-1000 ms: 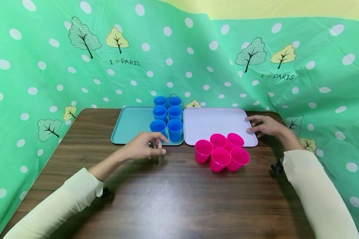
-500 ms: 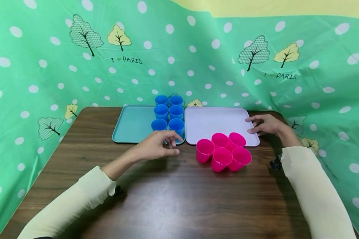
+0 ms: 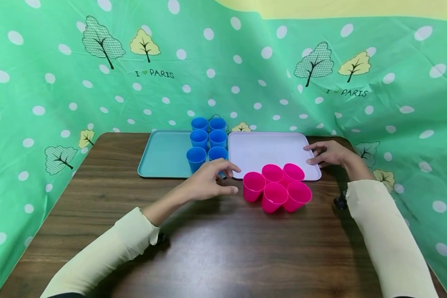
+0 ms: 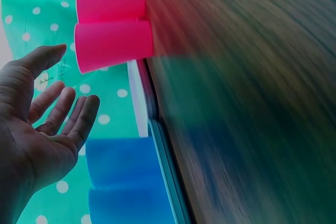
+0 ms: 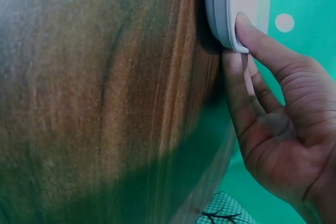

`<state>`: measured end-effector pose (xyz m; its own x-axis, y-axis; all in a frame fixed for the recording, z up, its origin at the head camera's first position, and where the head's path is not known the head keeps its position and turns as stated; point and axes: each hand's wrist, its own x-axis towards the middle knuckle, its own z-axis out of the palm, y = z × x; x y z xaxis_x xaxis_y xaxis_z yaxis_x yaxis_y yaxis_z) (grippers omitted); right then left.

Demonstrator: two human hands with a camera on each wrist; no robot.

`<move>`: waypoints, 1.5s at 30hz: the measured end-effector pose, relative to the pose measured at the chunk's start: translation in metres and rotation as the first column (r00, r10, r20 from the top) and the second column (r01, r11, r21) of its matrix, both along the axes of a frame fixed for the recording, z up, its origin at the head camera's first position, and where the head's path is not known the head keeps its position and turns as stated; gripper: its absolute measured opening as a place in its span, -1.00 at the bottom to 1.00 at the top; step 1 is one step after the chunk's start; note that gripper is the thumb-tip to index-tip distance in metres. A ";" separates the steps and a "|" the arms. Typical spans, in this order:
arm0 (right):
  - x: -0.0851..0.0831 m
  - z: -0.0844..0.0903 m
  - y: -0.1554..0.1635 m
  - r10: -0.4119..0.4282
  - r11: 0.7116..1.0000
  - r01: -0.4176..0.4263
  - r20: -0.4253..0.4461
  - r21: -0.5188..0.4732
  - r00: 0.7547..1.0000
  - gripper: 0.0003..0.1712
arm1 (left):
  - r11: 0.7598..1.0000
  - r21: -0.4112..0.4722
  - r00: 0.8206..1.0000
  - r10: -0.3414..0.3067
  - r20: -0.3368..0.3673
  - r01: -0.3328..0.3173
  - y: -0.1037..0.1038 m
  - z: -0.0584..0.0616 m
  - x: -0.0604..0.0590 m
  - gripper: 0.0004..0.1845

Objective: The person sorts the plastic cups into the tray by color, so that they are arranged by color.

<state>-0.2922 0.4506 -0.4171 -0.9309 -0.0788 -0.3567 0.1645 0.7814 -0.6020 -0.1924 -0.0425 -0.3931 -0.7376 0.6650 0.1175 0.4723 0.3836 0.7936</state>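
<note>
On the worktop (image 3: 223,248), the left hand (image 3: 208,182) hovers with relaxed fingers beside the pink cups (image 3: 275,188). Right hand (image 3: 325,153), fingers straight, touches the white tray's (image 3: 260,151) edge.

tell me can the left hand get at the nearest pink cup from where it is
Probably yes: the left hand hovers open just beside the nearest pink cup, with only bare table between them.

Nearest blue plastic cup (image 3: 217,154): lower part hidden behind the left hand (image 3: 208,184).
Brown wooden table (image 4: 247,103): smeared by motion blur in the left wrist view.
Blue cups there (image 4: 128,182): cut off by the bottom edge.
</note>
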 end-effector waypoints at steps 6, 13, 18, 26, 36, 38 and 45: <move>-0.003 0.001 -0.001 -0.012 1.000 0.012 0.008 -0.006 1.000 -0.17 | 1.000 -0.005 1.000 -0.005 0.022 0.005 0.015 0.003 -0.001 -0.36; -0.003 0.001 0.001 -0.020 1.000 0.021 0.031 -0.017 0.999 -0.16 | 0.996 -0.089 1.000 0.024 0.019 -0.022 0.039 0.006 -0.003 -0.21; -0.003 0.002 -0.001 -0.014 0.999 0.015 0.034 -0.029 0.999 -0.16 | 0.993 -0.113 0.999 0.030 0.027 -0.027 0.049 0.004 -0.005 -0.15; -0.002 0.002 -0.002 -0.018 0.999 0.020 0.050 -0.029 0.999 -0.15 | 0.991 -0.129 0.998 0.045 0.045 -0.039 0.056 0.001 -0.009 -0.13; 0.002 0.003 -0.001 -0.027 0.998 0.031 0.063 -0.054 0.998 -0.13 | 0.991 -0.133 0.997 0.031 0.067 -0.021 0.058 0.000 -0.011 -0.21; 0.002 0.002 0.000 -0.024 0.998 0.027 0.061 -0.060 0.998 -0.13 | 0.991 -0.135 0.997 0.030 0.069 -0.021 0.057 0.001 -0.012 -0.22; 0.001 0.000 0.000 -0.018 0.999 0.020 0.045 -0.039 0.999 -0.10 | 0.990 -0.139 0.997 0.035 0.064 -0.026 0.055 0.004 -0.011 -0.23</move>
